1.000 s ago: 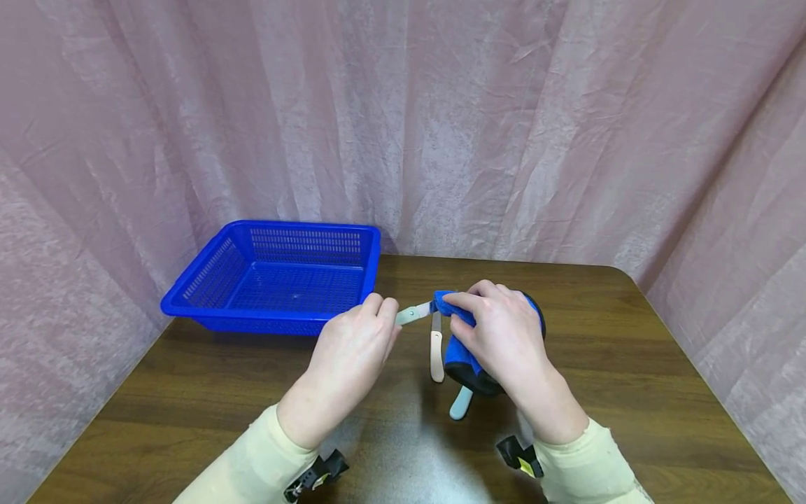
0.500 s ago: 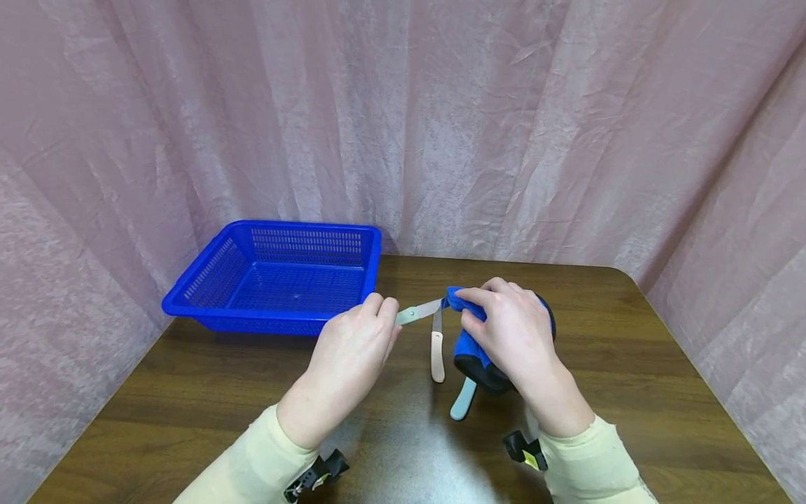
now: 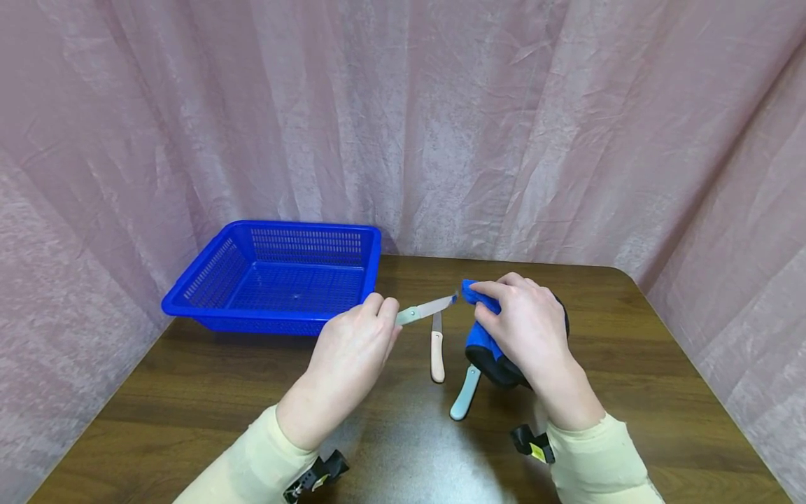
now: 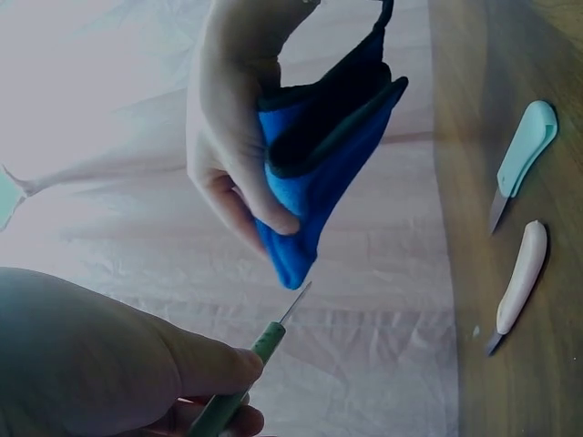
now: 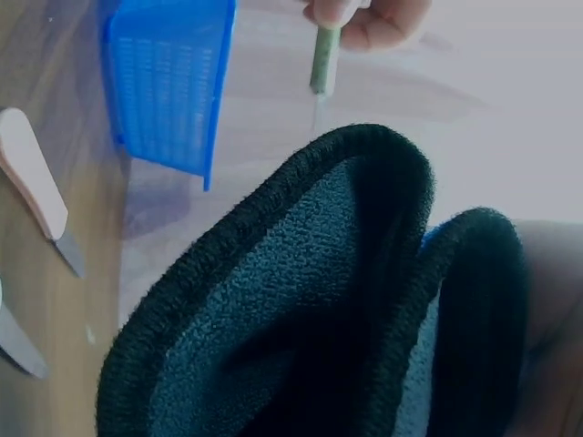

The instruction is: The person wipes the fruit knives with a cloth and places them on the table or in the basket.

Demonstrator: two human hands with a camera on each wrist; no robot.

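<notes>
You are gripping the green-handled knife [image 3: 434, 306] in your left hand [image 3: 352, 343], fingers curled round its handle, so the blade is sticking out bare toward your right side. Your right hand [image 3: 525, 329] is pinching the folded blue cloth [image 3: 483, 343] between thumb and fingers, bunching a corner of it near the blade; that fold is probably serving to put fabric, rather than bare fingertips, next to the edge. The tip seems to be sitting just clear of the cloth, though the blade is showing too thin and faint in the wrist views to be sure. Both knife and cloth are being held up above the wooden counter [image 3: 655, 350], to the right of the basket.

Below them, the cream-handled knife [image 3: 437, 353] and the light-blue-handled knife [image 3: 466, 394] are lying side by side, apart, handles toward you and blades pointing away, which is likely making them safer to reach. In the head view the cloth is covering the second one's blade.

The blue basket [image 3: 302, 327] is standing at the left, its slatted floor showing between the walls, while your left hand is hiding its near right corner from the head camera.
</notes>
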